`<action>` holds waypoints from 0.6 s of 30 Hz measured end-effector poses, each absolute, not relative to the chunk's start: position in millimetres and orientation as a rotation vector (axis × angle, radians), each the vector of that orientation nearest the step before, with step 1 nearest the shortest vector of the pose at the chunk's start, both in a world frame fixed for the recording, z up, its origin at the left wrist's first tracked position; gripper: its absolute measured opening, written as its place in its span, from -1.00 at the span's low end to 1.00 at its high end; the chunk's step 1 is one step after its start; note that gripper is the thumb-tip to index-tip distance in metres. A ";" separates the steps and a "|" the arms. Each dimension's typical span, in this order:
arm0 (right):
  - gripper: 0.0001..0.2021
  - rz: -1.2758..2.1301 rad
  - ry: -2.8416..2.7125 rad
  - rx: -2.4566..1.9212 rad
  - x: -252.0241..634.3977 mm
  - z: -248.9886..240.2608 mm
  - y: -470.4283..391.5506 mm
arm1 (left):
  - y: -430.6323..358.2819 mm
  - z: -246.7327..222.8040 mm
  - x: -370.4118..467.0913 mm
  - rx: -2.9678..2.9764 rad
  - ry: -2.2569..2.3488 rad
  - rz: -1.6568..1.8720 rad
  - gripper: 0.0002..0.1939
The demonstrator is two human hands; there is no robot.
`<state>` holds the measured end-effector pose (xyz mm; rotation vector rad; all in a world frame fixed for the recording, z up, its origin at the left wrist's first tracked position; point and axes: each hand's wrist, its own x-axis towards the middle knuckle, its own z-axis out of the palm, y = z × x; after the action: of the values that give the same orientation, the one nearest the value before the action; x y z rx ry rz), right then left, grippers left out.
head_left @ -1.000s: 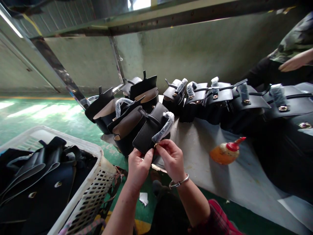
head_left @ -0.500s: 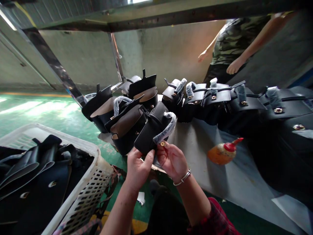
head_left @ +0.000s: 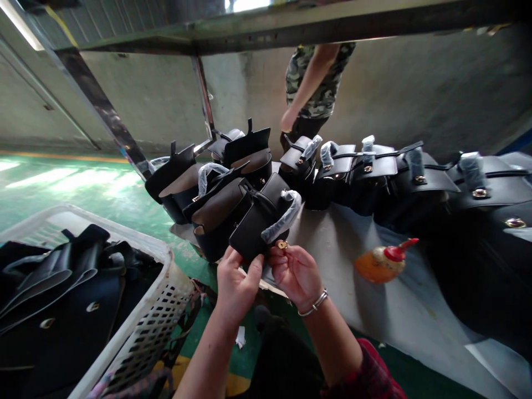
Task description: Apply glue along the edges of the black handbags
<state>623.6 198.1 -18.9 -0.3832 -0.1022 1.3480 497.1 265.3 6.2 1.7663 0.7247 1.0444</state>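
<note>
A black handbag [head_left: 260,213] with a plastic-wrapped handle [head_left: 286,216] is in front of me, its flap tilted toward me. My left hand [head_left: 240,282] grips the flap's lower left edge, thumb on top and fingers beneath. My right hand [head_left: 297,271] pinches a small gold metal clasp [head_left: 282,244] between thumb and fingertips, close to the flap's right corner. I cannot tell whether the clasp is fastened to the strap end. A silver bracelet circles my right wrist.
More black handbags [head_left: 376,160] line the grey-covered table [head_left: 332,260]. An orange squeeze bottle [head_left: 379,265] with a red nozzle lies there. A white plastic basket [head_left: 166,277] of black bag pieces [head_left: 78,293] stands left. Behind the bags, a person [head_left: 316,83] in a camouflage shirt is near the wall.
The person behind has moved left. My right hand has shifted slightly right with the clasp, which is turned and shows more clearly. My left hand keeps its grip on the flap.
</note>
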 end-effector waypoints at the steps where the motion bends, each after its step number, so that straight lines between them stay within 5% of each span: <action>1: -0.89 1.327 -0.108 -0.413 623.5 -20.0 198.5 | 263.7 6.2 496.3 1.753 0.776 1.109 -0.81; 5: -0.87 1.256 -0.082 -0.478 621.3 -23.2 200.7 | 257.8 6.5 492.7 1.584 0.937 1.352 -0.66; 11: -0.81 1.109 -0.068 -0.599 611.3 -16.3 204.0 | 259.5 10.2 495.6 1.826 0.828 1.116 -0.85; 18: -0.90 0.539 -0.530 -1.021 597.1 -9.2 202.3 | 260.0 12.2 499.9 1.804 0.766 1.113 -0.78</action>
<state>597.1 202.3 -9.2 -1.0214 -0.5304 0.5389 499.9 260.0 12.2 1.8042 0.7660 1.1129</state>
